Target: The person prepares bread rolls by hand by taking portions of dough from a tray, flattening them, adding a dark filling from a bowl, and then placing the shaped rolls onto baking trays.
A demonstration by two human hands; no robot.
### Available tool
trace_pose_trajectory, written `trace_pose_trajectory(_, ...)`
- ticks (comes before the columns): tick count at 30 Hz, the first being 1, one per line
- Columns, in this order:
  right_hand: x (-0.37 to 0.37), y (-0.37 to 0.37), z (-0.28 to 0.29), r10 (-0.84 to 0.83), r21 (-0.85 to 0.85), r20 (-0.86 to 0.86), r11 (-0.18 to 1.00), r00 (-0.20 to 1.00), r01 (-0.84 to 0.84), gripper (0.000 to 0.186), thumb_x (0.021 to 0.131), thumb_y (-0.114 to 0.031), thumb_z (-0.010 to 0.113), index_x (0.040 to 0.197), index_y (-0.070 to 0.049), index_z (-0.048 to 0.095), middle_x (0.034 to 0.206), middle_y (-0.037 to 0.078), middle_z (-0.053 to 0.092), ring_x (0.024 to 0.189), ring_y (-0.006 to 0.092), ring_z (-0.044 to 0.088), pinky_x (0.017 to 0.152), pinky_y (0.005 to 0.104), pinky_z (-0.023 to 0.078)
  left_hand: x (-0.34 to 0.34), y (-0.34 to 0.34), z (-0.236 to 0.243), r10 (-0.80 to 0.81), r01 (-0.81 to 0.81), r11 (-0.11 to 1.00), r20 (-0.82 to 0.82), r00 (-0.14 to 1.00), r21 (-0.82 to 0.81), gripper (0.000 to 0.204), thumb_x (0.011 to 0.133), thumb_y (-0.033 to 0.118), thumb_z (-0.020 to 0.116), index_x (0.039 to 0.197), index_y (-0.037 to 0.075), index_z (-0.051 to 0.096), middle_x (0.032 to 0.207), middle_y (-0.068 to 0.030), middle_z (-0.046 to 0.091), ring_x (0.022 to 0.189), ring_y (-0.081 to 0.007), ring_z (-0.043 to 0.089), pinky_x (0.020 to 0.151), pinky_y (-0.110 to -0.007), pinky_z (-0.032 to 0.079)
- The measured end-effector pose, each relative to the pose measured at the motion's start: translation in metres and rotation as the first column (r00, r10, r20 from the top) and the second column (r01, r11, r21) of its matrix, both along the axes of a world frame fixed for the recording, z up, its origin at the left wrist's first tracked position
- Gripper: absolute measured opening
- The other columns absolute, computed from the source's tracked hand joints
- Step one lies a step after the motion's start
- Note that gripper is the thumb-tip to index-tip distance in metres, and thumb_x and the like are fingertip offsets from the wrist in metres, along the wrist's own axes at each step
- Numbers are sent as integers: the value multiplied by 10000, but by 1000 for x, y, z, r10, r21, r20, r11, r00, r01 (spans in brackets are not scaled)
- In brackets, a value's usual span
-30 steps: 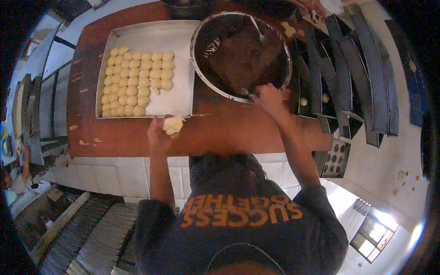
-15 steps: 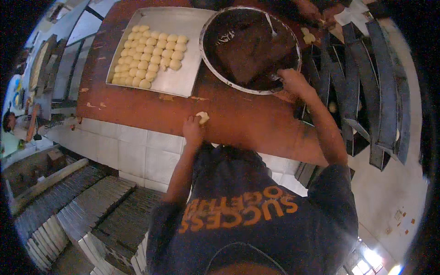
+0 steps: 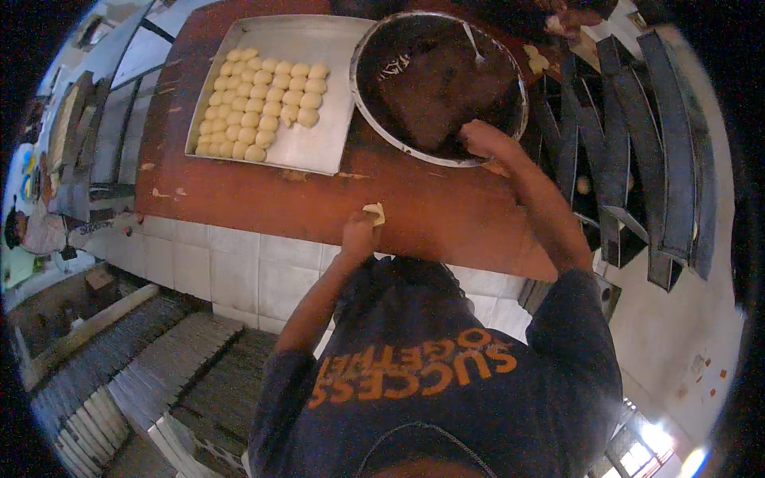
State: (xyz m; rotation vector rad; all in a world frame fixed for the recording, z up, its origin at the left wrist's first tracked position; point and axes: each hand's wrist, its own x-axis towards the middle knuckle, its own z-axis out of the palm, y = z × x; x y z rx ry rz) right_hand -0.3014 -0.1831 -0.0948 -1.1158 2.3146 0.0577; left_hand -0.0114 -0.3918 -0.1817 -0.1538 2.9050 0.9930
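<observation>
My left hand (image 3: 360, 236) is closed round a flattened piece of pale dough (image 3: 374, 213) just above the near edge of the table. Part of the dough sticks out past my fingers. At the near right side of a big round basin (image 3: 414, 154), my right hand (image 3: 484, 140) reaches over the rim with its fingers closed, low against the dark brown filling (image 3: 430, 88). What it grips is hidden. A fork-like metal utensil (image 3: 473, 41) leans in the far part of the filling. Left of the basin, a metal tray (image 3: 309, 147) carries rows of round dough balls (image 3: 256, 103).
Long dark metal baking tins (image 3: 617, 151) stand along the right side. Another person's hand (image 3: 567, 22) works at the far right, near a small dough piece (image 3: 535, 59) on the brown wooden table (image 3: 446, 215). Stacked dark tins (image 3: 171, 350) fill the lower left.
My left hand has moved right with the dough, which now looks flatter. My right hand has shifted slightly left and deeper into the basin; the shiny bit at its fingers no longer shows.
</observation>
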Motion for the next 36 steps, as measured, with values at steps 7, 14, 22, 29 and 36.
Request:
trace_pose_trajectory(7, 36, 4, 83, -240, -238, 608, 855, 757, 461, 164, 753, -143, 553, 816, -2, 611, 680, 56, 552, 608, 146, 512, 511, 287, 392, -46, -50, 46, -11, -284, 633, 375, 927, 720, 258, 811, 219, 582, 938, -5, 606, 854, -80, 627, 789, -191, 593, 721, -272, 455)
trace_pose_trajectory(14, 156, -28, 57, -625, -548, 552, 227, 552, 805, 154, 765, -86, 573, 897, -20, 616, 754, 76, 613, 666, 149, 557, 589, 300, 447, -108, -19, 110, 48, -317, -57, 320, 946, 947, 257, 871, 179, 499, 1009, -29, 557, 945, -79, 587, 815, -154, 574, 701, -284, 491)
trace_pose_trajectory(22, 159, -80, 79, -721, -776, -262, 552, 641, 304, 335, 656, 57, 536, 974, -27, 595, 775, 129, 545, 670, 289, 563, 571, 346, 467, -154, -17, 138, 18, -443, -389, 487, 873, 807, 232, 877, 186, 473, 1017, 3, 499, 978, -122, 558, 890, -245, 566, 772, -393, 502)
trace_pose_trajectory(29, 119, -79, 55, -647, -512, -478, 755, 595, 410, 228, 625, 31, 536, 841, -22, 585, 783, 137, 548, 709, 336, 562, 599, 411, 469, -142, -87, 151, 349, -255, -530, 482, 803, 809, 256, 885, 189, 466, 1057, 0, 473, 1013, -107, 540, 910, -219, 552, 794, -363, 497)
trace_pose_trajectory(36, 120, -122, 70, -595, -592, 541, 233, 595, 771, 197, 777, -152, 575, 885, 8, 617, 815, 103, 613, 770, 170, 574, 650, 309, 469, -85, -89, 153, 191, -227, -523, 372, 908, 822, 280, 884, 213, 452, 1079, 13, 462, 1042, -103, 553, 956, -217, 554, 798, -367, 499)
